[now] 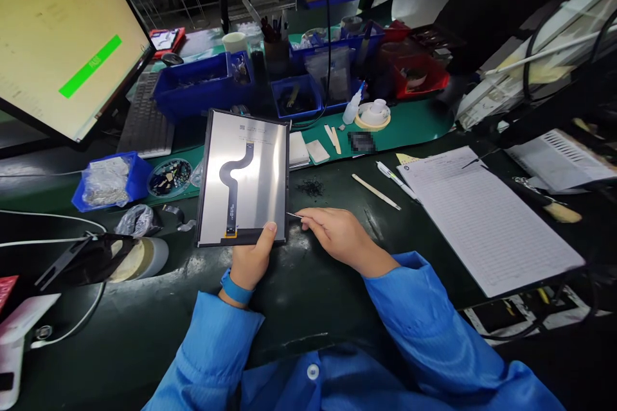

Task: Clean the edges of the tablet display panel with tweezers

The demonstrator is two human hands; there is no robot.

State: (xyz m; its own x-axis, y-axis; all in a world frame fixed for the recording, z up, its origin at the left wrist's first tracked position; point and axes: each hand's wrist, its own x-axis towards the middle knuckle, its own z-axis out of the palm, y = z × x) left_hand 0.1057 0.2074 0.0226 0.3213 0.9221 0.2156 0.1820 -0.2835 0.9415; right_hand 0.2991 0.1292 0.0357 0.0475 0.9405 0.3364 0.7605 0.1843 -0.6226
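My left hand [251,257] grips the near edge of a silver tablet display panel [260,167], thumb on top; the panel is raised off the dark bench, back side up, with a black flex cable [234,180] running down its middle. My right hand [337,231] rests on the bench just right of the panel, fingers pinched on thin metal tweezers [294,214] whose tip points at the panel's right edge. Both arms wear blue sleeves, and a blue band sits on the left wrist.
A monitor [62,38] with a green bar stands far left above a keyboard [144,122]. Blue bins [202,83], a red bin [414,74], a glue bottle [351,106], a paper form [486,218], a pen [398,180], a stick [376,191], a tape roll [144,257] and a pile of black debris [311,187] surround the hands.
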